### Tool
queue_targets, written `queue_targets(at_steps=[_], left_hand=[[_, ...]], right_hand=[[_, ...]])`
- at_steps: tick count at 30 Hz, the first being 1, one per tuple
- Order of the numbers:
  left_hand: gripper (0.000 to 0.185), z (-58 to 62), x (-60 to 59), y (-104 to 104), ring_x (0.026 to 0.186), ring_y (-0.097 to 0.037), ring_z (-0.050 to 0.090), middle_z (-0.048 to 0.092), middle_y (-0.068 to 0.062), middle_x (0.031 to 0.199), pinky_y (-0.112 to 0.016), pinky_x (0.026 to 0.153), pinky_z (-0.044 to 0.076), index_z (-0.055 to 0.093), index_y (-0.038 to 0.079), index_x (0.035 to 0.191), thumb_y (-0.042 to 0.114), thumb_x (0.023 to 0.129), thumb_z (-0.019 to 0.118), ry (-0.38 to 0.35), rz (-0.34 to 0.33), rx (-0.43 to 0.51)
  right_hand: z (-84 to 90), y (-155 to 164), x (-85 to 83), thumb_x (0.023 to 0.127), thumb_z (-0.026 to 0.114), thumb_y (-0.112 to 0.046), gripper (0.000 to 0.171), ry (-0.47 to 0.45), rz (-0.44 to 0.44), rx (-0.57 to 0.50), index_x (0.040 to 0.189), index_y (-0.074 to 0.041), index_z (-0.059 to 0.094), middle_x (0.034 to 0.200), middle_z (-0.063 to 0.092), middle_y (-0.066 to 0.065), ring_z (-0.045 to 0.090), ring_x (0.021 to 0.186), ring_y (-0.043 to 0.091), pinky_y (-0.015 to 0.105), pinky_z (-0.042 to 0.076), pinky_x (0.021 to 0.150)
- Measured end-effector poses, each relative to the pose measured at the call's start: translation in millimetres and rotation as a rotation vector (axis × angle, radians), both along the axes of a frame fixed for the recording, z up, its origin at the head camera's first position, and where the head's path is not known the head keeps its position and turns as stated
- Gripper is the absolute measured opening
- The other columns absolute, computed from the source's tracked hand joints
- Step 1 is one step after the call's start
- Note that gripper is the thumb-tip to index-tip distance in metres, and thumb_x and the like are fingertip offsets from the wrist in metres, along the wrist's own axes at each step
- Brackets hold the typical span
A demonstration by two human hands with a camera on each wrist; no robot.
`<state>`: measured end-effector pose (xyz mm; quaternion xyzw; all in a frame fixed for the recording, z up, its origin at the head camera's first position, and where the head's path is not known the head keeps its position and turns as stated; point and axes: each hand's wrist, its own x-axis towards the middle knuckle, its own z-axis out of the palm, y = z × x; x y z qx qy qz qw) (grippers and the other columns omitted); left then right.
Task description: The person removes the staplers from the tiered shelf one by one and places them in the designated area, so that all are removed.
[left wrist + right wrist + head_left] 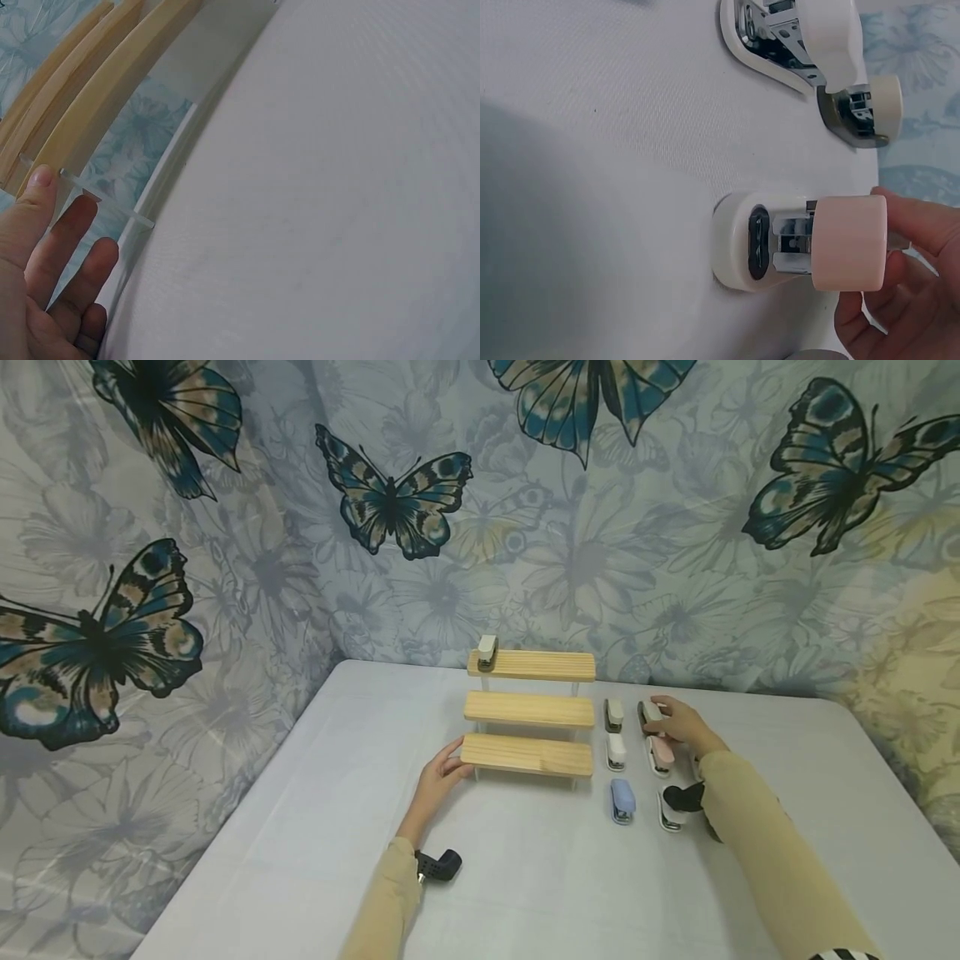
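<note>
Nearest me, my left hand (438, 777) rests with straight fingers against the left end of the wooden stepped shelf's (527, 754) lowest board. Farther right, my right hand (678, 725) curls round a grey stapler (649, 713), its long axis running away from me, just behind the pink stapler (817, 241).

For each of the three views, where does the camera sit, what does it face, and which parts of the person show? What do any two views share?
Head: worn on the head, looking forward and down at the white table; shows both sleeves, left hand, right hand, the wooden stepped shelf.
Left wrist: looks along the left hand's fingers touching the shelf's edge.
Right wrist: close on the pink stapler, the right hand's fingers beside it.
Shared: the shelf in head and left wrist; the pink stapler in head and right wrist.
</note>
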<state>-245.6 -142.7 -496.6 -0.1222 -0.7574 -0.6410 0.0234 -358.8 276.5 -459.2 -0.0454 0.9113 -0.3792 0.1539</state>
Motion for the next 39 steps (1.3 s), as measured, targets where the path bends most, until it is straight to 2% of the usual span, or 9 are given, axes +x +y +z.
queue_targets(at_steps=[3, 6, 10, 15, 17, 24, 34, 36, 39], left_hand=[[0.055, 0.6, 0.3, -0.5, 0.095, -0.024, 0.058, 0.061, -0.02, 0.103, -0.032, 0.084, 0.045, 0.034, -0.004, 0.134, 0.009, 0.087, 0.06, 0.006, -0.005, 0.006], [0.055, 1.0, 0.7, -0.4, 0.094, -0.023, 0.058, 0.061, -0.02, 0.103, -0.031, 0.083, 0.045, 0.034, -0.004, 0.134, 0.008, 0.087, 0.059, 0.008, -0.004, 0.009], [0.055, 1.5, 1.5, 0.0, 0.094, -0.022, 0.058, 0.061, -0.019, 0.102, -0.03, 0.082, 0.045, 0.035, -0.003, 0.134, 0.008, 0.086, 0.06, 0.002, 0.005, 0.006], [0.055, 1.6, 1.8, 0.9, 0.094, -0.026, 0.058, 0.061, -0.021, 0.101, -0.03, 0.082, 0.045, 0.035, -0.004, 0.134, 0.007, 0.086, 0.06, 0.007, 0.006, 0.012], [0.055, 1.5, 1.7, 1.2, 0.094, -0.027, 0.058, 0.061, -0.021, 0.101, -0.03, 0.082, 0.045, 0.035, -0.004, 0.134, 0.007, 0.086, 0.06, 0.007, 0.003, 0.015], [0.055, 1.4, 1.8, 1.8, 0.094, -0.026, 0.058, 0.061, -0.02, 0.101, -0.031, 0.083, 0.045, 0.035, -0.004, 0.134, 0.007, 0.086, 0.06, 0.01, 0.0, 0.011], [0.055, 0.6, 0.3, 0.1, 0.093, -0.023, 0.059, 0.061, -0.02, 0.101, -0.032, 0.083, 0.045, 0.036, -0.003, 0.134, 0.007, 0.086, 0.06, 0.016, 0.01, -0.004], [0.054, 0.3, 0.3, 0.1, 0.094, -0.023, 0.059, 0.061, -0.021, 0.102, -0.032, 0.084, 0.044, 0.035, -0.004, 0.134, 0.006, 0.086, 0.059, 0.015, 0.003, -0.001], [0.054, -0.2, 0.7, 0.2, 0.094, -0.022, 0.059, 0.061, -0.021, 0.102, -0.032, 0.084, 0.044, 0.035, -0.004, 0.134, 0.005, 0.087, 0.059, 0.018, -0.002, -0.003]], right_hand=[[-1.1, 0.6, -1.7, 0.086, 0.06, -0.016, 0.068, 0.008, -0.007, 0.02, 0.136, 0.009, 0.02, 0.131, 0.024, 0.038, 0.052, 0.061, 0.015, 0.029, 0.046, 0.056], [-1.8, 1.0, -2.4, 0.086, 0.06, -0.017, 0.068, 0.013, -0.011, 0.047, 0.136, 0.008, 0.022, 0.13, 0.026, 0.037, 0.054, 0.067, 0.017, 0.029, 0.047, 0.057], [-2.8, 2.4, -3.3, 0.086, 0.06, -0.02, 0.068, 0.013, -0.008, 0.082, 0.136, 0.007, 0.023, 0.13, 0.028, 0.037, 0.057, 0.08, 0.028, 0.031, 0.048, 0.062], [-3.0, 4.6, -2.4, 0.086, 0.061, -0.023, 0.069, 0.037, 0.019, 0.116, 0.136, 0.007, 0.023, 0.127, 0.032, 0.037, 0.052, 0.098, 0.04, 0.036, 0.05, 0.068], [-2.4, 5.1, -0.6, 0.086, 0.061, -0.023, 0.07, 0.04, 0.019, 0.121, 0.136, 0.007, 0.023, 0.125, 0.034, 0.037, 0.053, 0.098, 0.04, 0.036, 0.05, 0.068], [0.8, 3.7, 3.5, 0.087, 0.06, -0.023, 0.069, 0.043, 0.03, 0.143, 0.136, 0.008, 0.023, 0.122, 0.037, 0.039, 0.06, 0.073, 0.026, 0.035, 0.049, 0.063], [11.2, -2.5, 5.2, 0.086, 0.06, -0.023, 0.069, 0.07, 0.061, 0.197, 0.133, 0.011, 0.024, 0.119, 0.04, 0.039, 0.059, 0.064, 0.02, 0.049, 0.041, 0.081], [14.2, -3.0, 5.3, 0.087, 0.059, -0.03, 0.074, 0.036, 0.051, 0.209, 0.135, 0.011, 0.021, 0.123, 0.035, 0.039, 0.058, 0.064, 0.021, 0.05, 0.039, 0.083], [21.8, -4.5, 5.5, 0.087, 0.055, -0.043, 0.083, 0.011, 0.021, 0.227, 0.136, 0.011, 0.016, 0.129, 0.027, 0.038, 0.058, 0.08, 0.033, 0.053, 0.036, 0.086]])
